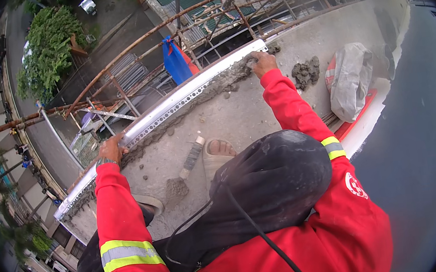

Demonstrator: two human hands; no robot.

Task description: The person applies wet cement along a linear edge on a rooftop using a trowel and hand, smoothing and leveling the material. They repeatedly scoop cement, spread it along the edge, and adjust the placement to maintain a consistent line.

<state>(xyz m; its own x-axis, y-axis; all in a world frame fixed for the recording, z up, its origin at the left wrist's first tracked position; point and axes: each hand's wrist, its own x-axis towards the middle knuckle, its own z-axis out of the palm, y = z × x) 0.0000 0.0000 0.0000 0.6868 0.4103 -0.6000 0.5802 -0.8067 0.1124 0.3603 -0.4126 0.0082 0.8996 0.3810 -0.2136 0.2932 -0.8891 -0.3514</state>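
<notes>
A long white corner bead [171,105] with a perforated flange lies along the outer edge of the concrete ledge. My left hand [112,149] grips it toward its near left end, fingers bent over the strip. At the far right end my right hand [263,63] pinches the strip, its fingertips partly hidden. Wet mortar [217,81] runs in a rough band under and beside the flange. Between my arms, near my sandalled foot [219,152], lies a trowel [193,157] with mortar on its blade.
A mortar heap [306,73] sits right of my right hand, near a grey-white sack [350,82] and a red item [356,117]. Beyond the ledge's edge are rusty scaffold pipes [157,31], a blue-red cloth [176,60] and a drop to the street. A dark cord [261,233] crosses my lap.
</notes>
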